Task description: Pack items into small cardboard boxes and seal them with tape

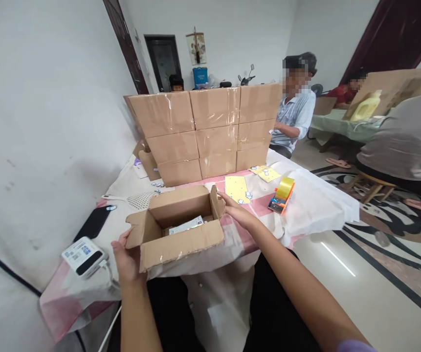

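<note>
An open cardboard box (181,234) stands at the near edge of the table (313,205), flaps spread, with a white packet (186,226) lying inside. My left hand (125,261) grips the box's left flap and corner from below. My right hand (237,210) rests against the right side flap, fingers stretched along it.
A wall of sealed, taped cartons (206,132) is stacked at the table's far side. A tape dispenser (282,194) and yellow sheets (236,188) lie to the right of the box. A black phone (93,222) and a white device (83,255) lie left. Other people sit at tables behind and right.
</note>
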Motion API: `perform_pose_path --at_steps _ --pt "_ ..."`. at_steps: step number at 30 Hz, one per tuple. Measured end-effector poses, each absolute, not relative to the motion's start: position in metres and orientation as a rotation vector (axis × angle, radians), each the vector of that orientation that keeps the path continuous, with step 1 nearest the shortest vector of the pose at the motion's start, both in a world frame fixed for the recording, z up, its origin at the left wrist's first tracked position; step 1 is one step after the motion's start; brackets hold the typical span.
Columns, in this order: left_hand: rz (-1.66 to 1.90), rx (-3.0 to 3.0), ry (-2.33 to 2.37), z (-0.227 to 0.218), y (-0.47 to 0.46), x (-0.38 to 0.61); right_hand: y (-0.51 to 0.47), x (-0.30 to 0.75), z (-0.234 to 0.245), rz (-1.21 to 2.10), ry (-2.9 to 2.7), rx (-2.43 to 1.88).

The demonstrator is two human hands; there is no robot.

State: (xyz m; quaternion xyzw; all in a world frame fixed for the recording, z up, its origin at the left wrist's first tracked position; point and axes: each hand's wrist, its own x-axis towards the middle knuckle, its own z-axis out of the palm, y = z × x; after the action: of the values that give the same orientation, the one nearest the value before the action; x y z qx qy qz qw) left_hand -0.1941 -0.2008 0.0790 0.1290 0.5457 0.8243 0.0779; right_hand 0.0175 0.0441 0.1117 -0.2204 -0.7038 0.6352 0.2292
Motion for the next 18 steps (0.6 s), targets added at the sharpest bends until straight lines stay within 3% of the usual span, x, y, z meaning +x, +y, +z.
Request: perform_pose_path --at_steps 9,14,18 --pt "2.537 0.479 1.409 0.072 -0.190 -0.183 0.032 -0.024 0.133 1.849 -1.877 -0.493" --pt "2.402 0.932 1.484 0.072 -0.191 -0.185 0.027 -0.033 0.117 1.647 -1.675 -0.302" --pt "2.463 0.933 1.546 0.062 -0.193 -0.189 0.030 -0.023 0.109 1.480 -1.785 -0.218"
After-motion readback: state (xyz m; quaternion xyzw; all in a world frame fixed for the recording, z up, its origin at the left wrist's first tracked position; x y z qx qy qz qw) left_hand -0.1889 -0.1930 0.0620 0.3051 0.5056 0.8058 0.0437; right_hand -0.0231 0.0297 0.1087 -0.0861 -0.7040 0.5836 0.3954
